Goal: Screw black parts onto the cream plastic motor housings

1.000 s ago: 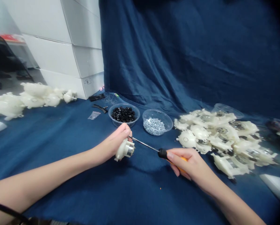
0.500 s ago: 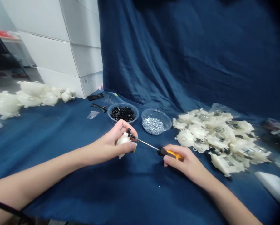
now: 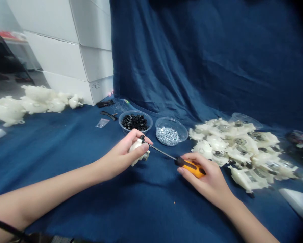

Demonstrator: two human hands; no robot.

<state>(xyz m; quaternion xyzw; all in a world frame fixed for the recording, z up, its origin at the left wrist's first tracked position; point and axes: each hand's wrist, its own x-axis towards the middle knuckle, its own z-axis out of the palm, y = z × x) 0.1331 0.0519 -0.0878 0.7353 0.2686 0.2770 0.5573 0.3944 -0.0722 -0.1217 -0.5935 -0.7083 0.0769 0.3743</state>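
My left hand (image 3: 127, 150) is closed around a small cream plastic housing (image 3: 135, 145), lifted above the cloth. A little black plastic piece (image 3: 142, 138) sits at the top of that housing, beside my thumb and forefinger. My right hand (image 3: 204, 177) grips the orange and black handle of a screwdriver (image 3: 192, 167). Its metal shaft slants up to the left, and the tip reaches the black piece. My fingers partly hide the housing, and whether a screw sits at the tip I cannot tell.
Behind my hands stand a clear bowl of black parts (image 3: 135, 122) and a clear bowl of screws (image 3: 170, 135). Cream housings with parts fitted (image 3: 242, 145) are piled at right, more cream housings (image 3: 37, 101) at left. White boxes (image 3: 62, 50) are stacked beside the blue curtain (image 3: 204, 60).
My right hand has shifted slightly right and opened its hold a little, so more of the orange handle shows. The housing has turned slightly in my left hand. The whole view has shifted a little.
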